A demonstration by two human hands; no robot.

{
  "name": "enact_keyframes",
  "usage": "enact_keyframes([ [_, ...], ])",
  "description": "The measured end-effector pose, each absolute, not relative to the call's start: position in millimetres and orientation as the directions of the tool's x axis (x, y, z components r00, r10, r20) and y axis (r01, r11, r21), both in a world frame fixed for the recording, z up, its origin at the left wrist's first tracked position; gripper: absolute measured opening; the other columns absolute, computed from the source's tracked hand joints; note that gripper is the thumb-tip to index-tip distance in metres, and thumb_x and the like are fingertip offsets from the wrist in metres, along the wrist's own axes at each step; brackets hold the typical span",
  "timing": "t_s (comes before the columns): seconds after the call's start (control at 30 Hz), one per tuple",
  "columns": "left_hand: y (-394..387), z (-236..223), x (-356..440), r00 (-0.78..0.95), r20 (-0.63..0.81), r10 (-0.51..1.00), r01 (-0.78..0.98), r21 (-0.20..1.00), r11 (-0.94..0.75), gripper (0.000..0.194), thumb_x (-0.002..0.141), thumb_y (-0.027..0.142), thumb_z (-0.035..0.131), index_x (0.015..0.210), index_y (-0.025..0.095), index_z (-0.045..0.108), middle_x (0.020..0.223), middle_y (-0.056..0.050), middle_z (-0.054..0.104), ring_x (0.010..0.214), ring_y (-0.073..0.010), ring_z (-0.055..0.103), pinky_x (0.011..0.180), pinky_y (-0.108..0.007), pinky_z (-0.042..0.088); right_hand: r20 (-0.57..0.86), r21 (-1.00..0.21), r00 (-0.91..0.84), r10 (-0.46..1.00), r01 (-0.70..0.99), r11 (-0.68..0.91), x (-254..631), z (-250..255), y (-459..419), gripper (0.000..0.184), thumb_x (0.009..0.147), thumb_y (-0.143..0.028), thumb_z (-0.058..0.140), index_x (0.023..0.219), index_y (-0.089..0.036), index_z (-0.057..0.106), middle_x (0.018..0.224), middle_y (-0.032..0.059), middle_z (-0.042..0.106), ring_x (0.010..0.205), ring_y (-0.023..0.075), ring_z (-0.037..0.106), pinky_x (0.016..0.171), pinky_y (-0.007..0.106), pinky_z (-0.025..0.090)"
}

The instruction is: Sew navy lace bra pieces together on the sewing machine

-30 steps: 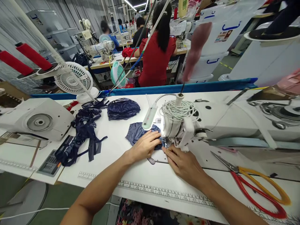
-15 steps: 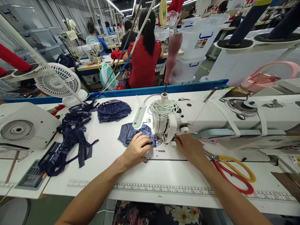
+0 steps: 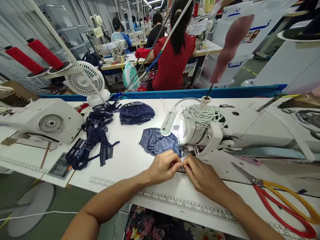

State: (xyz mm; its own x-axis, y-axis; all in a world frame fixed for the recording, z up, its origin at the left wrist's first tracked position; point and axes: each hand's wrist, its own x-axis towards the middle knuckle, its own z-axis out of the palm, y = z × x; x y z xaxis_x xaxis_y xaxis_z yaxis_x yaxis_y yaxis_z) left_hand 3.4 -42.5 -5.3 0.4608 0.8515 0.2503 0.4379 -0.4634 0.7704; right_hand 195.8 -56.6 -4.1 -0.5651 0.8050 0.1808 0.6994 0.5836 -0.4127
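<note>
My left hand (image 3: pixel 166 166) and my right hand (image 3: pixel 200 171) meet just in front of the sewing machine's needle area, fingertips pinched close together. What lies between the fingertips is too small or hidden to make out. Behind my left hand, a navy lace fabric piece (image 3: pixel 158 141) lies flat, its right edge by the presser foot (image 3: pixel 185 150). The white sewing machine head (image 3: pixel 196 133), with a pale cord coiled on top, stands behind my right hand. A pile of similar navy lace pieces (image 3: pixel 136 113) rests farther back.
Scissors with red and yellow handles (image 3: pixel 265 183) lie right of my right arm. Navy fabric strips (image 3: pixel 95 136) heap at the left beside a calculator (image 3: pixel 60 166). A white fan (image 3: pixel 86 80) stands behind them. A printed ruler (image 3: pixel 175 200) runs along the table's front. A person in red (image 3: pixel 172 63) sits ahead.
My left hand has left the lace piece and moved right and towards me, meeting my right hand. Both are now pinched together. The view has turned left.
</note>
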Motion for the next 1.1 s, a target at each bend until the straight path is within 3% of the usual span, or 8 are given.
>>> enact_keyframes([
  [0.2,-37.3,-0.3,1.0,0.363,0.09,0.927,0.4,0.884,-0.243,0.022,0.094,0.025,0.048,0.073,0.018,0.051,0.074,0.0,0.055,0.07,-0.0127,0.05,0.065,-0.024,0.038,0.139,-0.351,-0.34,0.93,0.861,0.367,217.0,-12.0,-46.9,0.033,0.099,-0.033,0.026,0.095,-0.02,0.056,0.077,0.0076,0.062,0.063,0.0206,0.058,0.05,0.029,0.037],
  [0.3,-35.6,2.2,0.6,0.352,0.05,0.935,0.391,0.9,-0.195,0.023,0.094,0.026,0.049,0.072,0.018,0.051,0.074,0.0,0.056,0.069,-0.0126,0.05,0.064,-0.024,0.038,0.129,-0.513,-0.269,0.955,0.806,0.296,217.5,-8.3,-47.2,0.034,0.099,-0.041,0.032,0.097,-0.021,0.06,0.074,0.0051,0.063,0.063,0.0198,0.06,0.054,0.029,0.042],
  [0.4,-36.4,2.8,1.4,0.376,0.063,0.924,0.405,0.886,-0.225,0.023,0.094,0.027,0.05,0.073,0.018,0.053,0.074,0.0,0.056,0.069,-0.0128,0.05,0.064,-0.024,0.038,0.081,-0.691,-0.363,0.928,0.651,0.314,205.1,-2.8,-51.7,0.028,0.098,-0.044,0.04,0.098,-0.025,0.06,0.068,-0.001,0.062,0.059,0.0158,0.057,0.054,0.027,0.042],
  [0.5,-37.4,3.0,1.5,0.399,0.078,0.913,0.425,0.867,-0.26,0.023,0.094,0.028,0.05,0.074,0.018,0.054,0.074,0.0,0.056,0.07,-0.0133,0.052,0.064,-0.024,0.039,0.138,-0.725,-0.405,0.904,0.58,0.37,195.3,-2.1,-55.1,0.025,0.098,-0.039,0.04,0.088,-0.025,0.058,0.066,-0.0026,0.06,0.055,0.0137,0.052,0.053,0.026,0.04],
  [0.73,-36.4,0.7,0.6,0.4,0.13,0.907,0.395,0.869,-0.299,0.015,0.094,0.025,0.052,0.086,0.018,0.063,0.084,-0.002,0.063,0.075,-0.0137,0.057,0.067,-0.025,0.043,0.208,-0.681,-0.359,0.91,0.614,0.398,198.5,-7.4,-56.2,0.02,0.097,-0.035,0.044,0.089,-0.025,0.059,0.063,-0.0042,0.059,0.055,0.012,0.053,0.054,0.024,0.04],
  [0.93,-37.9,-0.4,1.1,0.409,0.158,0.899,0.381,0.865,-0.326,0.014,0.09,0.02,0.055,0.077,0.017,0.06,0.074,0.0,0.057,0.065,-0.0114,0.051,0.059,-0.024,0.039,0.216,-0.648,-0.376,0.901,0.636,0.42,200.1,-6.8,-55.1,0.023,0.097,-0.034,0.043,0.086,-0.025,0.061,0.061,-0.004,0.059,0.052,0.0112,0.052,0.052,0.023,0.038],
  [1.1,-33.7,8.0,-3.8,0.201,0.269,0.942,0.484,0.809,-0.334,0.017,0.091,0.02,0.055,0.076,0.019,0.063,0.076,-0.001,0.058,0.074,-0.0146,0.052,0.067,-0.028,0.041,0.417,-0.368,-0.284,0.863,0.815,0.447,210.4,-15.5,-49.8,0.032,0.098,-0.032,0.042,0.089,-0.02,0.07,0.071,0.0033,0.067,0.052,0.0107,0.054,0.048,0.024,0.035],
])
